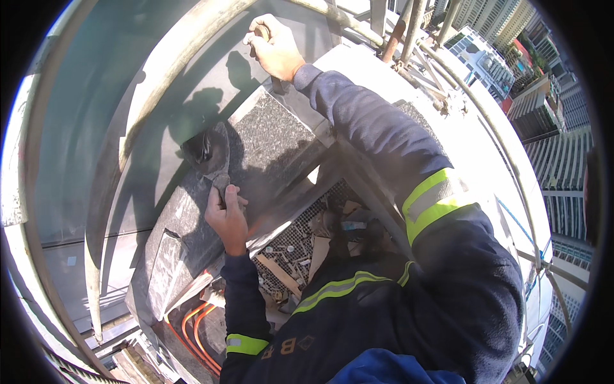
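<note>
My left hand (229, 217) grips the handle of a broad metal trowel (214, 153) with dark material on its blade, over a grey speckled ledge (265, 121). Higher up, my right hand (276, 50) is closed on the wooden-looking handle of a tool (278, 86), probably a narrow blade, which reaches down beside the grey wall (166, 96). Much of that tool is hidden by my hand and sleeve. Shadows of my arm and tools fall on the wall and ledge.
Scaffold tubes (153, 77) curve around me, with couplers at the upper right. Below lies a mesh platform (284, 269) strewn with scraps and my dark footwear. Orange cables (195, 339) lie at the lower left. City buildings (563, 192) stand far below on the right.
</note>
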Motion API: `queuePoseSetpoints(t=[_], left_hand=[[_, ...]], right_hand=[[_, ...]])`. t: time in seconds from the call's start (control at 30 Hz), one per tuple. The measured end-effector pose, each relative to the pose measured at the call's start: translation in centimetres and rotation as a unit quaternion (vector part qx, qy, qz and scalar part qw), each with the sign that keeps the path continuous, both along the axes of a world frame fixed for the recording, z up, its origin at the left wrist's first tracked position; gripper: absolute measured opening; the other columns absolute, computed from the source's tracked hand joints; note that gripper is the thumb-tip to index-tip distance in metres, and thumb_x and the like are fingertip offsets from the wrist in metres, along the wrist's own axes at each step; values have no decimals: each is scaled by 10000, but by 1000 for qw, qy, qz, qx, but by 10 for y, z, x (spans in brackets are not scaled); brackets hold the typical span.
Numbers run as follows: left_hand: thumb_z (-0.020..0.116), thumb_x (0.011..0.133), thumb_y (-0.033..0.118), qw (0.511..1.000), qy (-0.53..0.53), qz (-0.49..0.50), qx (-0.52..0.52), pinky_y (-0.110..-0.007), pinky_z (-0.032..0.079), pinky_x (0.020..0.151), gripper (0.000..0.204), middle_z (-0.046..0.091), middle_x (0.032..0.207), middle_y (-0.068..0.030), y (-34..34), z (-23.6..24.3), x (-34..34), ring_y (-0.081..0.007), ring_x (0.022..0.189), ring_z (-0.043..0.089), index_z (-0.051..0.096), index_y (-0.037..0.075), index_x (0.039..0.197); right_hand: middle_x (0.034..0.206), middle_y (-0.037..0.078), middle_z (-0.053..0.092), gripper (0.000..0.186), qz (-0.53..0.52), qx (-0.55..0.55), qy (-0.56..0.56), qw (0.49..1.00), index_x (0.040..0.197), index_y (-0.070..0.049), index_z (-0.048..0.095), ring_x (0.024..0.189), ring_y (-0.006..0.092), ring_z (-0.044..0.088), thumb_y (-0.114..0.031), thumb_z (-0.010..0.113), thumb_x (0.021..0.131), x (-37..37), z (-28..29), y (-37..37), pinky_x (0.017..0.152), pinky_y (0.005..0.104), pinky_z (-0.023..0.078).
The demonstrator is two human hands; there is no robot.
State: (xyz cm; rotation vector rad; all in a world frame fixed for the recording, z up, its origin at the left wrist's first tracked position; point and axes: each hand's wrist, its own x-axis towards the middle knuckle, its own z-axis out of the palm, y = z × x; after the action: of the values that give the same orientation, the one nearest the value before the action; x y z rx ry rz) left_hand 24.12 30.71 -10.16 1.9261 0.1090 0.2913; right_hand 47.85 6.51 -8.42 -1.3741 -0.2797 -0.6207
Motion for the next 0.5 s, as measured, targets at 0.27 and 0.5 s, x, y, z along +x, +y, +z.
queuePoseSetpoints(t=[0.27,0.5], left_hand=[[612,1003,165,999,12,1,48,-221,371,506,188,634,664,-16,3,1,-1,-55,530,515,655,-16,984],[579,1034,244,999,-7,-3,37,-212,300,493,249,604,656,-21,0,0,-2,-29,525,434,634,26,928]], right_hand=[[663,-15,565,252,-61,103,30,992,900,-4,595,592,68,496,-238,652,975,-20,-2,17,577,255,449],[630,0,574,319,-147,67,6,987,744,-5,610,580,72,480,-229,641,969,-32,-7,9,560,278,422]])
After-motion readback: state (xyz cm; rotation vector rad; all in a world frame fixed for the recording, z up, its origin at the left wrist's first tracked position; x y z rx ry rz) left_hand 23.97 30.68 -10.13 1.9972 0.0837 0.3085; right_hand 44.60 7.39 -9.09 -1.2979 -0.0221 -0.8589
